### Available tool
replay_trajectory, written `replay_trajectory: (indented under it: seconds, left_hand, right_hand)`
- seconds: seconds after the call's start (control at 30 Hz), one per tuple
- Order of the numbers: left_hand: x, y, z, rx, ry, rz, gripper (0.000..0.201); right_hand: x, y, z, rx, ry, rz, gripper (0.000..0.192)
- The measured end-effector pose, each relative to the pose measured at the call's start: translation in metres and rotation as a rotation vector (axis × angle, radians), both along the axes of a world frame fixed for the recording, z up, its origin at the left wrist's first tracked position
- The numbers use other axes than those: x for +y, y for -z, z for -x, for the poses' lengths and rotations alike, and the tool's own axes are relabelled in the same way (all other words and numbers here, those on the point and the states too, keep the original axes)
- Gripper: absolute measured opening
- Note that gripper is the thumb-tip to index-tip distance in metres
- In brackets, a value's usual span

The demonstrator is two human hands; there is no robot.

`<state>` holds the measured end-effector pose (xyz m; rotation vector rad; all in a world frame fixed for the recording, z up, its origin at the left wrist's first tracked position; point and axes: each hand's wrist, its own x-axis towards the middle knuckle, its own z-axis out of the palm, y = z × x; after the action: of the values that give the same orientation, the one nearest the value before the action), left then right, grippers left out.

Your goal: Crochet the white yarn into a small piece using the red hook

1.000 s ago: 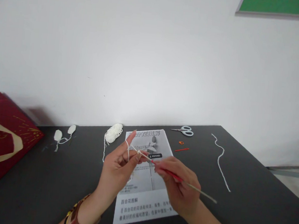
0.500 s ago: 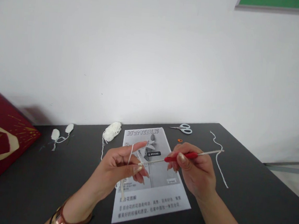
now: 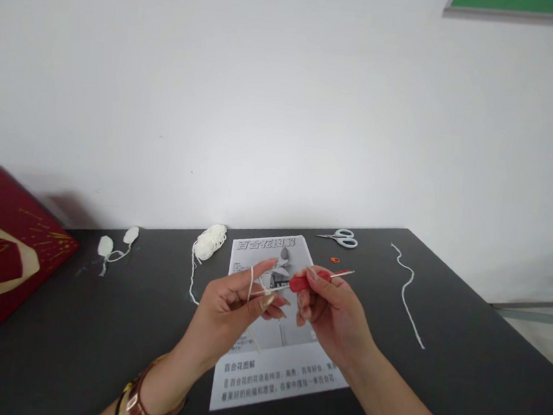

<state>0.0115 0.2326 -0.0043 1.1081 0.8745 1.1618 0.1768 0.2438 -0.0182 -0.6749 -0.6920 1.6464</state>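
White yarn [image 3: 251, 281] loops over the raised index finger of my left hand [image 3: 234, 304], whose thumb and other fingers pinch a small bit of yarn work. A crochet hook [image 3: 305, 282] with a red grip lies in my right hand [image 3: 333, 303], held between thumb and fingers. Its thin metal shaft points left and reaches the yarn at my left fingertips. The hook's tip is too small to make out there. Both hands are above a printed sheet [image 3: 279, 398] with a grey flower picture and Chinese text.
At the back of the black table [image 3: 149, 332] lie a white yarn ball [image 3: 209, 242], light-blue scissors [image 3: 344, 239] and an orange stitch marker [image 3: 334, 260]. Two white crocheted pieces [image 3: 105, 245] are at left, near a red gift bag [image 3: 6, 255]. A loose yarn strand [image 3: 408, 283] lies at right.
My right hand has moved left, closer to my left hand, and the crochet hook has turned in its grip. The left hand has shifted slightly right and up.
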Motion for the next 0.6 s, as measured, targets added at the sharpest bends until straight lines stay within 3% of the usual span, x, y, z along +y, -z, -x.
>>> replay_trajectory:
  seconds: [0.23, 0.6]
  left_hand:
    - [0.000, 0.005, 0.002, -0.062, 0.034, 0.042, 0.048]
    - [-0.009, 0.010, -0.011, 0.118, -0.273, -0.110, 0.051]
  right_hand:
    - [-0.003, -0.001, 0.002, 0.010, 0.063, -0.031, 0.019]
    - [-0.009, -0.004, 0.004, -0.115, 0.130, -0.123, 0.018]
